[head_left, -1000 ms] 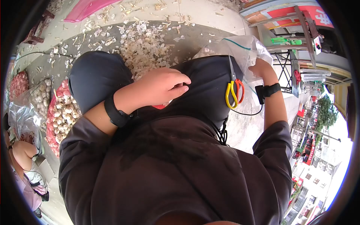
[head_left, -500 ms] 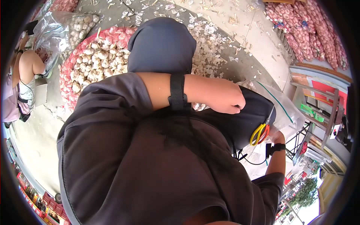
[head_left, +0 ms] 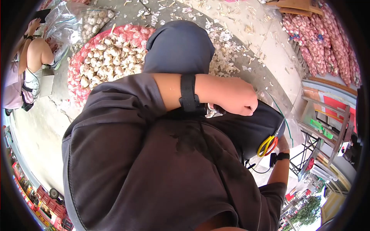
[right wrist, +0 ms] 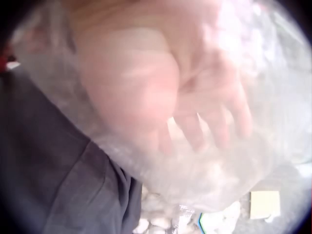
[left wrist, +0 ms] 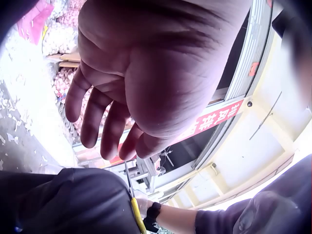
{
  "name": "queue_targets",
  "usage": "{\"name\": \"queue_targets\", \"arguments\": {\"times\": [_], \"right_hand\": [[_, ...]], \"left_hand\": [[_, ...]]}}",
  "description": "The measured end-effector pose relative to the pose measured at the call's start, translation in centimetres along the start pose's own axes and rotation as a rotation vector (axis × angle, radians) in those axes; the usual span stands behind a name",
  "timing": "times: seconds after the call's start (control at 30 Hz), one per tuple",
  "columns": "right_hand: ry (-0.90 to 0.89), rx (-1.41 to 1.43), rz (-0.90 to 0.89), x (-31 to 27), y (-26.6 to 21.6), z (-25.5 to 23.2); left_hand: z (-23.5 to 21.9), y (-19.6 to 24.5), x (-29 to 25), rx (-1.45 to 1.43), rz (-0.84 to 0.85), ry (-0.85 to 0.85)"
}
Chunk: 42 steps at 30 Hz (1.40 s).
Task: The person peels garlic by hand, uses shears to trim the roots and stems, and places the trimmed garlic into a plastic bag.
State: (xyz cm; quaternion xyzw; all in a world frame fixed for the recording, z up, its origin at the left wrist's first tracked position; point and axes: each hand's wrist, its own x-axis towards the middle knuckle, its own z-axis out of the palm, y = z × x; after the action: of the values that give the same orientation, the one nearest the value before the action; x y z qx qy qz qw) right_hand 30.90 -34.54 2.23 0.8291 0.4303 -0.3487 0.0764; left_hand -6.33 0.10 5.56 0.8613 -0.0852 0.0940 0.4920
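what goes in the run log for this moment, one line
left hand: open, empty, above lap | right hand: inside plastic bag | scissors: on right thigh

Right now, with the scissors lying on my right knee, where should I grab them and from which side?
Take the scissors by the yellow and orange handle loops, which sit at the near end towards your body. The blades point away, up along the knee beside the plastic bag. Probably easiest from above with your left hand, which holds nothing.
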Motion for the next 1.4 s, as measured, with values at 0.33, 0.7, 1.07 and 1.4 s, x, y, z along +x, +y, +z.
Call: {"name": "queue_targets", "arguments": {"times": [0.33,0.7,1.07,1.4], "right_hand": [[0.539,0.916,0.201,-6.8,-1.9,-2.9],[0.716,-0.034,-0.045,-9.2,-19.2,4.8],[0.808,0.441,-0.055,-8.9,-15.2,8.2],[0.611,0.491,0.186,-9.2,-17.1,4.6]], "left_hand": [[-15.8,-13.5,-23.4,0.260,-0.787,1.136],[7.0,-23.0,-53.4,0.224,-2.157,0.528],[3.0,-23.3,-49.5,0.281,-2.055,1.419],[1.9,-22.8,-49.2,0.515,-2.112,0.981]]}}
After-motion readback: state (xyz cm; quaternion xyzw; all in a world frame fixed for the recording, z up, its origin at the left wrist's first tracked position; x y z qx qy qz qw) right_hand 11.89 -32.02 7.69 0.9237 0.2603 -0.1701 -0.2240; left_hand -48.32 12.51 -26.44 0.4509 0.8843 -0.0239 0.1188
